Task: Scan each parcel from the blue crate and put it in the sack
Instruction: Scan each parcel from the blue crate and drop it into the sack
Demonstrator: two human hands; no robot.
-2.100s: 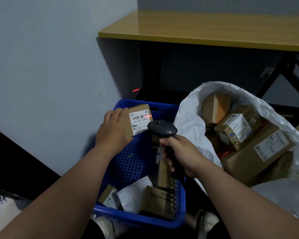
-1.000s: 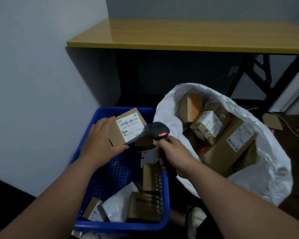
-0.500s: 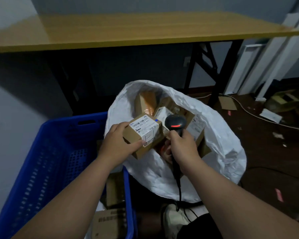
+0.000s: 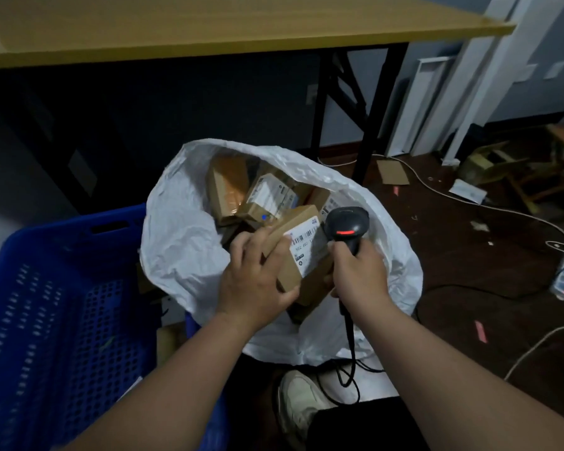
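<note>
Dark floor point(image 4: 469, 271) with cables and paper scraps fills the right side, under a yellow table point(image 4: 241, 24) across the top. At lower left stands the blue crate point(image 4: 62, 288). In the centre, the left hand point(image 4: 258, 281) grasps a brown parcel point(image 4: 298, 252) with a white label, held over the open mouth of the white sack point(image 4: 183, 242), which already holds other boxes. Just right of it, the right hand point(image 4: 360, 275) grasps the black scanner point(image 4: 347, 226), touching the parcel's side.
</note>
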